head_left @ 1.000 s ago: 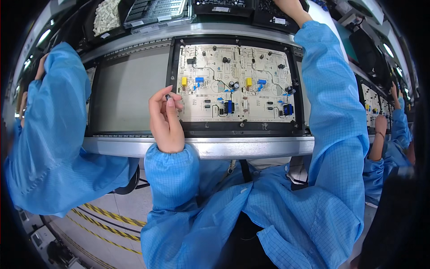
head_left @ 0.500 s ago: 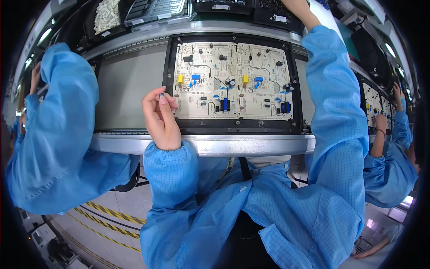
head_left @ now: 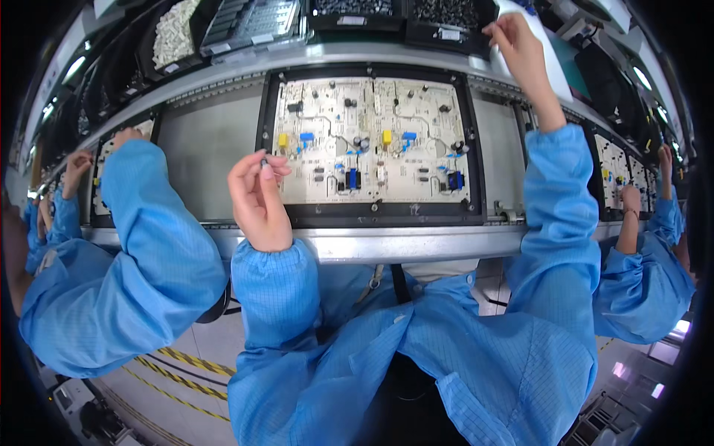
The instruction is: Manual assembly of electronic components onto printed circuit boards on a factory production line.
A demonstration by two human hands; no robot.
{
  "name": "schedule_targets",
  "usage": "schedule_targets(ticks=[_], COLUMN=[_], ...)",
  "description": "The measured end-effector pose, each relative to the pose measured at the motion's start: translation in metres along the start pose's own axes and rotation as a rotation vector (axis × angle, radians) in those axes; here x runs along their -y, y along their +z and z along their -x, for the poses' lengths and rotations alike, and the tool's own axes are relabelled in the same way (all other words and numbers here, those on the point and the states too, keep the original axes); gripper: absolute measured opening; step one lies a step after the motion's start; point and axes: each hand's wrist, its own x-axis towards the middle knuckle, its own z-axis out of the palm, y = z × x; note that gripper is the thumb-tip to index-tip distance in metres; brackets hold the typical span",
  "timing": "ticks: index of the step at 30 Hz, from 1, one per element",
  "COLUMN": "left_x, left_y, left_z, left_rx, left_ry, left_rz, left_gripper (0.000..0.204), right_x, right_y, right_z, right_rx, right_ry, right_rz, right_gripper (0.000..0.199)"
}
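While the left hand (head_left: 258, 195) has its grip pinched tight on one tiny dark component (head_left: 263, 158), held up just left of the one pale circuit board (head_left: 370, 141) in its black frame (head_left: 372, 215), the right hand (head_left: 520, 46) is way up past the far edge with its fingers pressed together at a black bin (head_left: 454, 16), though I can't tell if it's got anything. Above the grip there's four bins I can count on the shelf: one of whitish bits (head_left: 172, 33), one tray of dark slotted parts (head_left: 253, 22), and two of small dark pieces. Board's got two yellow parts and some blue ones, and a neighbour's blue sleeve (head_left: 141, 245) sits to the left of the grip.
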Motion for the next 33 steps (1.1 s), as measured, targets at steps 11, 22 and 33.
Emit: schedule_targets(ticks=[11,22,33], left_x=[-0.054,0.032,-0.002], left_y=[0.142,0.266,0.195], left_z=[-0.071,-0.177,-0.205], left_rx=[0.415,0.338,0.355], left_ry=[0.576,0.946,0.916], left_rz=[-0.486,-1.180,-0.697], left_gripper=[0.018,0.010,0.012], right_x=[0.034,0.031,0.028], right_y=[0.038,0.010,0.043], right_z=[-0.023,-0.007,-0.027], right_rx=[-0.146,-0.214,-0.064], right_ry=[-0.009,0.162,0.088], right_rz=[0.092,-0.009,0.113], right_gripper=[0.020,0.012,0.015])
